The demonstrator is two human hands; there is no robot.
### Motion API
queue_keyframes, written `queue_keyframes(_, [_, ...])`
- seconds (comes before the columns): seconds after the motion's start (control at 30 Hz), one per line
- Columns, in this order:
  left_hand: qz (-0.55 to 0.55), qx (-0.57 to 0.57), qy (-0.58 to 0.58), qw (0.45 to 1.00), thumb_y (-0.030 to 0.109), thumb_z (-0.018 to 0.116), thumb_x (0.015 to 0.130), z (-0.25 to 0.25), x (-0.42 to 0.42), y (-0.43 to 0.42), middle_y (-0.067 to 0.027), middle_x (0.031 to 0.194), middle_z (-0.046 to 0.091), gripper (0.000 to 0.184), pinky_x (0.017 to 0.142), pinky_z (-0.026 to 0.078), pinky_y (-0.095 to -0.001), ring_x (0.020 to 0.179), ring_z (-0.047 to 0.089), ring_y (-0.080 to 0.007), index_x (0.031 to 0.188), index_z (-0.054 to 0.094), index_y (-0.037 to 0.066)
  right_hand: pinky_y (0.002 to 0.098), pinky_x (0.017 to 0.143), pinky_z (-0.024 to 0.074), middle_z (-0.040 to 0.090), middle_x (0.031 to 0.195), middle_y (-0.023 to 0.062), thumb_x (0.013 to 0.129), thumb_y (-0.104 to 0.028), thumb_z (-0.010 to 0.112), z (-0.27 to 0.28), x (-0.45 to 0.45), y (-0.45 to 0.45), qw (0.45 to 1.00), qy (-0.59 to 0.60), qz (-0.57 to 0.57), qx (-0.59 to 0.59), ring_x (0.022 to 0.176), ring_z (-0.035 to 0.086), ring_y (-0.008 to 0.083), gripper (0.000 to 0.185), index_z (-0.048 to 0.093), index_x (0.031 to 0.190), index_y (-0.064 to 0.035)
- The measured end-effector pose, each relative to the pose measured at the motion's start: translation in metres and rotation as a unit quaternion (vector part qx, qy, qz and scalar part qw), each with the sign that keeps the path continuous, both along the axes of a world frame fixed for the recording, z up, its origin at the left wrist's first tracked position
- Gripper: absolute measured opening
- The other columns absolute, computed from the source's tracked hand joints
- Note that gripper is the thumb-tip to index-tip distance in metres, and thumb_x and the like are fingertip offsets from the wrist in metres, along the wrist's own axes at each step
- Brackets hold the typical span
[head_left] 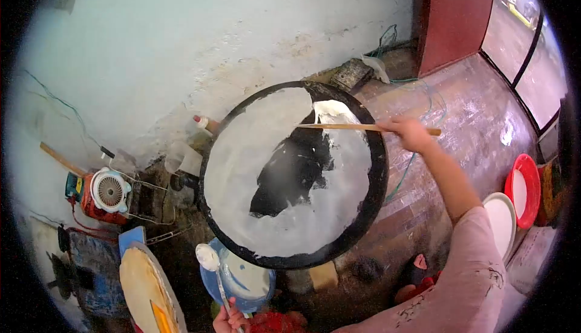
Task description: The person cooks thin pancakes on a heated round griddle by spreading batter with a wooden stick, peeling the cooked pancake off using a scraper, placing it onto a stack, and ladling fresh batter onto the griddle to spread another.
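Maybe thin white batter (236, 157) on the round black pan (379, 169) could be torn if the long wooden stick (351, 126), gripped by the right hand (408, 134), is pressed hard, a silver metal ladle (222, 286) being held by the left hand (227, 321).

Stained wall (151, 48), white-grilled fan (110, 192), red panel (455, 21)

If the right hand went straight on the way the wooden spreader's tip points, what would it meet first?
Likely the round griddle's black rim, though the right hand might pass over it; the hand's height is unclear.
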State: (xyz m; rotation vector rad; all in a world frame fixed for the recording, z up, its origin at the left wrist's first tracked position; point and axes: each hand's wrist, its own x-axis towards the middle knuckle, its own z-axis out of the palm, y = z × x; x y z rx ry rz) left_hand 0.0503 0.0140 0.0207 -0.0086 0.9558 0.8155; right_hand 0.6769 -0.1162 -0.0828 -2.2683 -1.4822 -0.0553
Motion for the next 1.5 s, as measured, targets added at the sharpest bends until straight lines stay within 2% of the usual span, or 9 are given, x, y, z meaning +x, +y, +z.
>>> queue_keyframes(0.13, [-0.001, -0.004, 0.02, 1.0, 0.023, 0.038, 0.092, 0.0, -0.001, 0.0, -0.0025, 0.063, 0.038, 0.022, 0.039, 0.032, -0.0231, 0.047, 0.034, -0.0125, 0.088, 0.045, 0.002, 0.0396, 0.079, 0.0462, 0.055, 0.101, 0.0138, 0.072, 0.0, 0.053, 0.015, 0.02, -0.002, 0.983, -0.094, -0.125, -0.095, 0.094, 0.056, 0.0311, 0.06, 0.049, 0.123, -0.031])
queue_keyframes(0.33, [0.004, -0.036, 0.044, 0.998, 0.027, 0.039, 0.091, 0.006, 0.009, -0.002, -0.0014, 0.053, 0.033, 0.028, 0.037, 0.032, -0.0239, 0.042, 0.032, -0.0127, 0.074, 0.039, 0.005, 0.0425, 0.079, 0.0453, 0.054, 0.103, 0.0177, 0.079, -0.001, 0.043, 0.033, -0.035, 0.131, 0.996, 0.007, -0.066, -0.067, 0.093, 0.056, 0.0347, 0.045, 0.045, 0.123, -0.0122])
queue_keyframes(0.5, [0.001, 0.011, 0.116, 0.993, 0.024, 0.039, 0.09, 0.013, 0.006, -0.006, -0.0023, 0.055, 0.036, 0.025, 0.036, 0.032, -0.0238, 0.042, 0.034, -0.0133, 0.074, 0.039, 0.004, 0.0428, 0.077, 0.047, 0.062, 0.09, 0.019, 0.079, -0.011, 0.048, 0.025, -0.043, 0.082, 0.973, 0.135, -0.189, -0.013, 0.086, 0.059, 0.0352, 0.03, 0.058, 0.108, -0.0107])
queue_keyframes(0.6, [0.0, 0.02, 0.104, 0.994, 0.022, 0.039, 0.09, 0.005, -0.009, -0.006, -0.003, 0.056, 0.036, 0.024, 0.035, 0.032, -0.0233, 0.042, 0.034, -0.0138, 0.073, 0.039, 0.005, 0.0428, 0.075, 0.0462, 0.062, 0.088, 0.0188, 0.083, -0.013, 0.045, 0.02, -0.063, 0.056, 0.958, 0.258, -0.112, 0.046, 0.086, 0.058, 0.0367, 0.023, 0.062, 0.096, -0.0064])
queue_keyframes(0.77, [0.015, 0.002, 0.062, 0.998, 0.02, 0.039, 0.09, -0.005, -0.027, -0.004, -0.0022, 0.056, 0.034, 0.022, 0.033, 0.029, -0.0232, 0.041, 0.03, -0.0135, 0.076, 0.041, 0.003, 0.0399, 0.076, 0.0465, 0.063, 0.088, 0.017, 0.084, -0.019, 0.046, 0.003, -0.078, 0.064, 0.961, 0.191, -0.182, 0.085, 0.086, 0.059, 0.035, 0.025, 0.062, 0.1, -0.0078])
queue_keyframes(0.83, [-0.058, 0.008, -0.08, 0.995, 0.025, 0.041, 0.092, -0.021, -0.053, 0.002, -0.0016, 0.062, 0.046, 0.038, 0.042, 0.034, -0.0245, 0.048, 0.042, -0.0101, 0.116, 0.048, -0.004, 0.0371, 0.076, 0.0471, 0.063, 0.09, 0.0158, 0.083, -0.019, 0.047, 0.008, -0.103, 0.072, 0.966, 0.212, -0.133, 0.065, 0.086, 0.059, 0.0331, 0.025, 0.063, 0.102, -0.0134])
queue_keyframes(1.07, [-0.029, 0.001, -0.04, 0.999, 0.026, 0.037, 0.093, -0.007, -0.058, -0.008, -0.0011, 0.056, 0.042, 0.039, 0.039, 0.033, -0.0249, 0.045, 0.038, -0.0103, 0.111, 0.052, -0.005, 0.0423, 0.072, 0.0471, 0.063, 0.089, 0.0138, 0.083, -0.027, 0.052, 0.066, -0.145, 0.029, 0.945, 0.1, -0.31, -0.031, 0.084, 0.059, 0.0322, 0.026, 0.062, 0.105, -0.0218])
queue_keyframes(1.27, [-0.038, 0.078, -0.112, 0.99, 0.022, 0.038, 0.092, -0.022, -0.076, -0.013, -0.0106, 0.071, 0.05, 0.032, 0.045, 0.041, -0.0294, 0.055, 0.047, -0.0184, 0.103, 0.048, -0.005, 0.0392, 0.083, 0.0451, 0.061, 0.103, 0.0134, 0.086, -0.03, 0.044, 0.015, -0.152, 0.058, 0.92, 0.271, -0.281, 0.033, 0.096, 0.057, 0.0309, 0.03, 0.06, 0.11, -0.0197])
queue_keyframes(1.5, [0.001, 0.038, -0.075, 0.996, 0.023, 0.038, 0.092, -0.019, -0.084, -0.016, -0.0062, 0.063, 0.047, 0.037, 0.038, 0.032, -0.0241, 0.046, 0.041, -0.0124, 0.111, 0.048, -0.006, 0.0432, 0.071, 0.0484, 0.06, 0.101, 0.0178, 0.086, -0.02, 0.044, 0.062, -0.172, 0.028, 0.954, 0.061, -0.281, -0.085, 0.086, 0.06, 0.034, 0.028, 0.058, 0.11, -0.0201])
